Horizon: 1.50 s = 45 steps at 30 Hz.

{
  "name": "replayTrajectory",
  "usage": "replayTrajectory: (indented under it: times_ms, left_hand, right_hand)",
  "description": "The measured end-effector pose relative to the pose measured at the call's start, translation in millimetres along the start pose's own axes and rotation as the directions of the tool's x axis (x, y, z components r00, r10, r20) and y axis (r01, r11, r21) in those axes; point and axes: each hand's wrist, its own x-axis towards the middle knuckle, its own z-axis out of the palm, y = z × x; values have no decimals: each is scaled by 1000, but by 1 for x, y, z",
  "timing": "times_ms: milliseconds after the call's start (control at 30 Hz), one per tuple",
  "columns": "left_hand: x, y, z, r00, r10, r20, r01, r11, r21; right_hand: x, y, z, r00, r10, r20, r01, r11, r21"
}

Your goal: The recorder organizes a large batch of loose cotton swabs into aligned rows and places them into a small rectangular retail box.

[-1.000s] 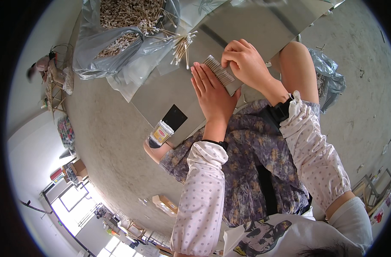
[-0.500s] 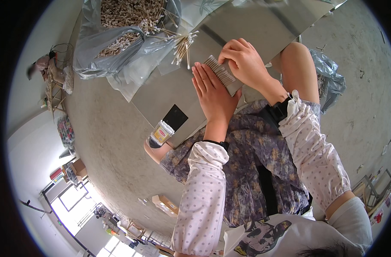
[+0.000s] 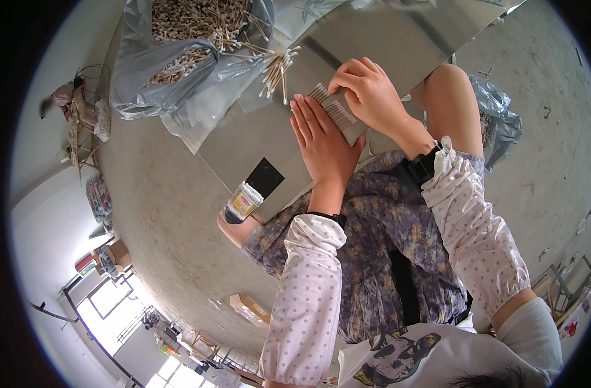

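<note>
A row of cotton swabs [image 3: 333, 108] lies side by side on the grey table [image 3: 227, 139]. My left hand [image 3: 321, 132] is flat and open, its stretched fingers along the left edge of the row. At the row's upper right, my right hand [image 3: 370, 94] is curled, thumb and forefinger drawn together near the swab tips; whatever they pinch is too small to make out. A loose bunch of swabs [image 3: 279, 70] sits farther off to the left, spilling from a grey plastic bag [image 3: 130, 84] heaped with more swabs.
A finished-looking pack of swabs [image 3: 245, 200] with a yellow label lies by a black card [image 3: 266, 176] at the table's near left corner. Another plastic bag [image 3: 502, 119] is on the floor beside my right knee. An open cardboard box [image 3: 250, 309] lies on the floor.
My right hand has shifted very slightly to the left along the swab tips. The left hand stays in place on the row.
</note>
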Motion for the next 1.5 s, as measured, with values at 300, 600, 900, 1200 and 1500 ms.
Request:
replayTrajectory:
  times_ms: [300, 600, 900, 1200, 1500]
  left_hand:
    - [-3, -3, 1, 1000, -9, 17, 8, 1000, 21]
    - [-2, -2, -8, 1000, -5, 17, 8, 980, -197]
    - [-36, -25, -35, 842, -531, -92, 41, 234, -971]
    - [-67, -68, -45, 627, -776, -65, -134, -25, -991]
    - [-55, -76, -22, 595, -802, 58, -199, -216, -956]
  right_hand:
    - [10, -5, 8, 1000, -5, 19, 4, 999, 37]
    - [58, 13, 1, 992, -102, 69, 114, 975, -192]
    - [9, -42, 28, 993, -67, 96, 97, 929, -358]
    - [3, -61, 66, 953, -145, 266, 236, 907, -349]
    - [-8, -117, 123, 906, -215, 364, 304, 930, -206]
